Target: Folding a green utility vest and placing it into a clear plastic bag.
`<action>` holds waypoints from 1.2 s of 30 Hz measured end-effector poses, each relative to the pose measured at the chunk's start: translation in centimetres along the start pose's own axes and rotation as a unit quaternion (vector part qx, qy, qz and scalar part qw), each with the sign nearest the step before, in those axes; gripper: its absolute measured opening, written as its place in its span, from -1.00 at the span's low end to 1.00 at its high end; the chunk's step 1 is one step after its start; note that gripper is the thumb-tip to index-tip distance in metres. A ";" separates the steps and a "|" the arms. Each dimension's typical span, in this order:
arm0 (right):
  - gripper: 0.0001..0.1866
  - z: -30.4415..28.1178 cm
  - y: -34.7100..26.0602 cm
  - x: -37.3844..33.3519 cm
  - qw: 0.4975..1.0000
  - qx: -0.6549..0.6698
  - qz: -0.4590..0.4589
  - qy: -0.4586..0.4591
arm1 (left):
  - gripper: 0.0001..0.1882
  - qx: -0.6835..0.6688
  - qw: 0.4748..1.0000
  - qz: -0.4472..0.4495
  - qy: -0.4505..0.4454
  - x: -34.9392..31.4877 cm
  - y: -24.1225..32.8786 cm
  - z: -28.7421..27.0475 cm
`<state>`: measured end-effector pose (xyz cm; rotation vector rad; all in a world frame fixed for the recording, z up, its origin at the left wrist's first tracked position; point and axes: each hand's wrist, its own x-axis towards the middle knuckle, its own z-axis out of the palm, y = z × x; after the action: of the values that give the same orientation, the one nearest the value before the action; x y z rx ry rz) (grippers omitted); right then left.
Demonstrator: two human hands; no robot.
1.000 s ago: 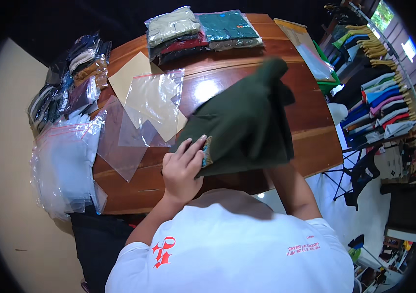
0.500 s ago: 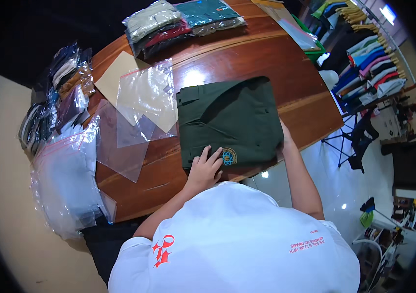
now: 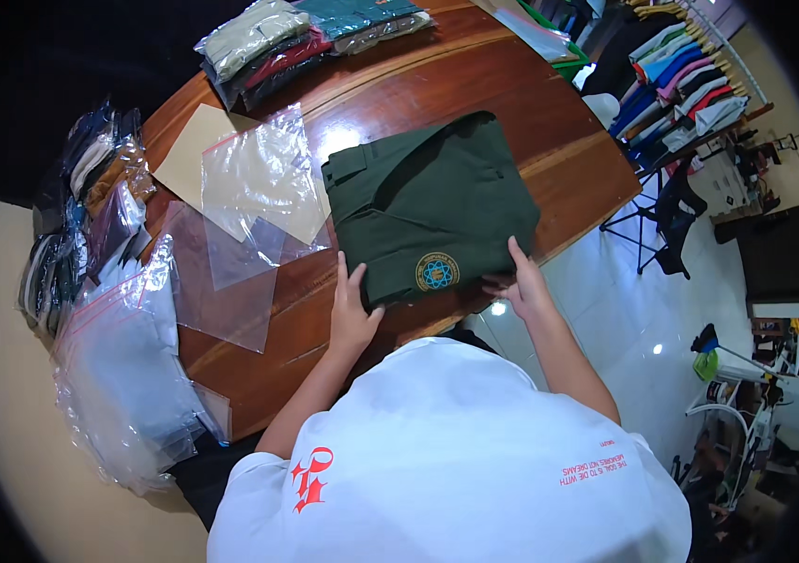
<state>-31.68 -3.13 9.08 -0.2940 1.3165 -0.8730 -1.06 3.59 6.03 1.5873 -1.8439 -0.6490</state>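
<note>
A dark green folded shirt (image 3: 437, 206) lies on the wooden table by its near edge, with a round embroidered emblem on its lower part. At the shirt's near left corner is my left hand (image 3: 353, 305), closed on the edge with two fingers stretched along it. My right hand (image 3: 526, 286) grips the near right corner, thumb on top and fingers partly hidden below the cloth. Left of the shirt, a clear plastic bag (image 3: 259, 178) rests over a tan cardboard sheet (image 3: 179, 164).
Bagged folded clothes (image 3: 268, 47) sit at the table's far edge, with another bagged stack (image 3: 90, 206) at the left. Loose clear bags (image 3: 122, 357) hang over the near left edge. A clothes rack (image 3: 691, 84) and a black folding chair (image 3: 672, 216) stand at the right.
My left hand has slid from beside the emblem to the near left corner. My right hand has come from the right side to the near right corner. The shirt has turned slightly.
</note>
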 end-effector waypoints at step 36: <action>-0.62 -3.9 0.7 6.6 0.886 -0.330 -0.299 0.126 | -0.40 0.186 0.976 0.115 0.021 7.7 4.7 1.2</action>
<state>-35.03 -6.17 2.87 -1.2078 1.7874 -0.9604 -5.84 -3.27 9.56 1.5603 -2.1668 -0.1701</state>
